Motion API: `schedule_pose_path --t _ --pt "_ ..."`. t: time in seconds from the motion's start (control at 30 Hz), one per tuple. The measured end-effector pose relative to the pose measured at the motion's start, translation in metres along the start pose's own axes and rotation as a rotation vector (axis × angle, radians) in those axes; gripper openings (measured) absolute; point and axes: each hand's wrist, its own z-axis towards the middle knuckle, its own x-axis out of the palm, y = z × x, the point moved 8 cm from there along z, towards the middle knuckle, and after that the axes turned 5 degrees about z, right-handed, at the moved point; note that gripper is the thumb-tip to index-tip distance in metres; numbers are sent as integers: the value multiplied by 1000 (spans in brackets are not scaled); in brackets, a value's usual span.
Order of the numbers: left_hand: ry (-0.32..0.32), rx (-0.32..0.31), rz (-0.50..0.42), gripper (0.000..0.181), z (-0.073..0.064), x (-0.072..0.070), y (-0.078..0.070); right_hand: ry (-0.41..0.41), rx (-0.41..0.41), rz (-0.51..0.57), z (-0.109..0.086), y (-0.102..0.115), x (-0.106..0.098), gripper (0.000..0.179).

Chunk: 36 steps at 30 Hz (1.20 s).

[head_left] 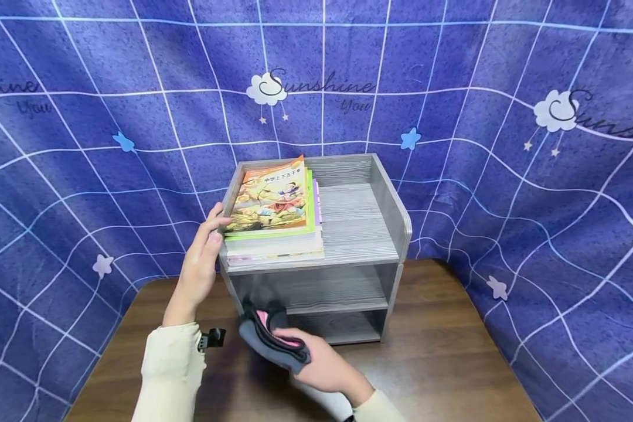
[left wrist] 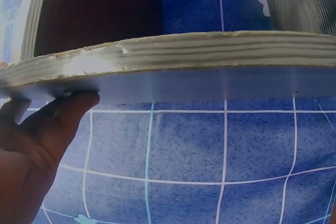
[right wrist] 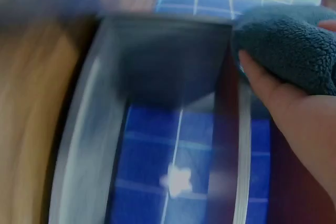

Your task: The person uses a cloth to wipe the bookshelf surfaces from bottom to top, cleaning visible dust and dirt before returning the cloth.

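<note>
A small grey wood-grain shelf point(head_left: 356, 220) stands on the brown table. My left hand point(head_left: 199, 264) rests against its left side panel near the upper front corner, fingers mostly straight. In the left wrist view, fingertips point(left wrist: 86, 99) touch the panel's face just below its edge. My right hand point(head_left: 327, 363) grips a folded fluffy cloth point(head_left: 274, 346), dark grey-blue with pink showing in its folds. The cloth is at the lower left front of the shelf, overlapping the left panel in the head view. In the right wrist view, the cloth point(right wrist: 289, 45) lies close to a panel edge.
Several books point(head_left: 271, 202) lie stacked on the left half of the shelf's top, an illustrated cover uppermost. Open compartments point(head_left: 332, 287) lie below. A blue patterned curtain point(head_left: 316, 117) hangs behind. The brown wooden table point(head_left: 443, 351) extends on both sides.
</note>
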Motion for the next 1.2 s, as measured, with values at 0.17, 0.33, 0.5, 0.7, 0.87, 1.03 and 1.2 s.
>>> schedule_pose_path --t 0.17,0.33,0.5,0.7,0.87,1.03,1.2 --pt "-3 -2 19 34 0 1 -1 5 89 -436 -32 -15 -2 63" --pt "0 -8 19 34 0 3 0 -239 240 -953 -52 -26 -12 62" --pt "1 -21 34 34 -2 3 0 -438 436 -1259 -55 -40 -2 65" --pt "2 -22 43 34 -2 2 0 -260 545 -1053 -40 -72 41 74" --pt "13 -32 64 35 -2 4 3 -160 497 -692 -33 -75 44 53" --pt "0 -34 66 34 -2 1 3 -121 312 -778 -37 -68 37 22" --pt "9 -40 52 34 -3 1 2 83 282 -915 -45 -76 44 38"
